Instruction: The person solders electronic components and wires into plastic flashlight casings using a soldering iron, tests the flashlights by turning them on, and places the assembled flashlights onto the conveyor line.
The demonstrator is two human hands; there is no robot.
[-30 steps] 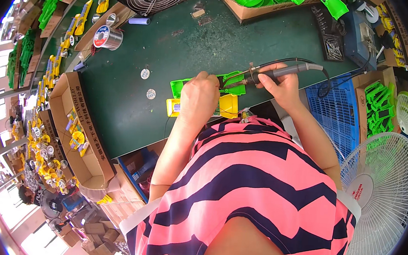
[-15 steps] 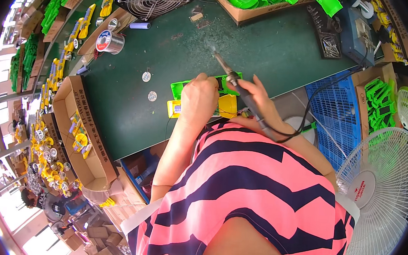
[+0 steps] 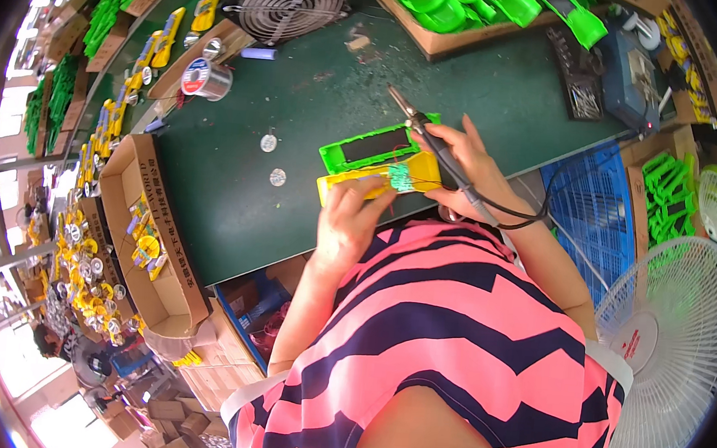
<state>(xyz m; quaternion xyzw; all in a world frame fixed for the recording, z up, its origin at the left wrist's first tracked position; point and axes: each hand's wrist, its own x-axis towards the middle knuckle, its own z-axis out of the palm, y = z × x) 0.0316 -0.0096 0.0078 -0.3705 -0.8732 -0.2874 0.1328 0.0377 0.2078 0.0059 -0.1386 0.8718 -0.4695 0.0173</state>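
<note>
A soldering iron (image 3: 441,153) is gripped in my right hand (image 3: 472,167), its tip pointing up and to the left over the bench. My right hand's lower fingers are by the right end of a yellow plastic housing (image 3: 423,168). My left hand (image 3: 349,219) closes on that housing's near edge, left of its middle. Inside the housing lie a small green circuit board (image 3: 400,177) and thin wires. Just beyond it, a green plastic housing (image 3: 363,147) with a dark rectangular panel lies on the green bench top (image 3: 235,189).
Two small round discs (image 3: 269,143) lie left of the housings. A solder wire spool (image 3: 206,80) and a fan (image 3: 287,4) stand at the far left. A carton of green parts (image 3: 440,41) sits at the back. An open carton (image 3: 172,294) is at left, a white fan (image 3: 660,349) at right.
My left hand has moved off the green housing down to the yellow one's near edge. The yellow housing has tilted, its board now showing. The iron stays in my right hand.
</note>
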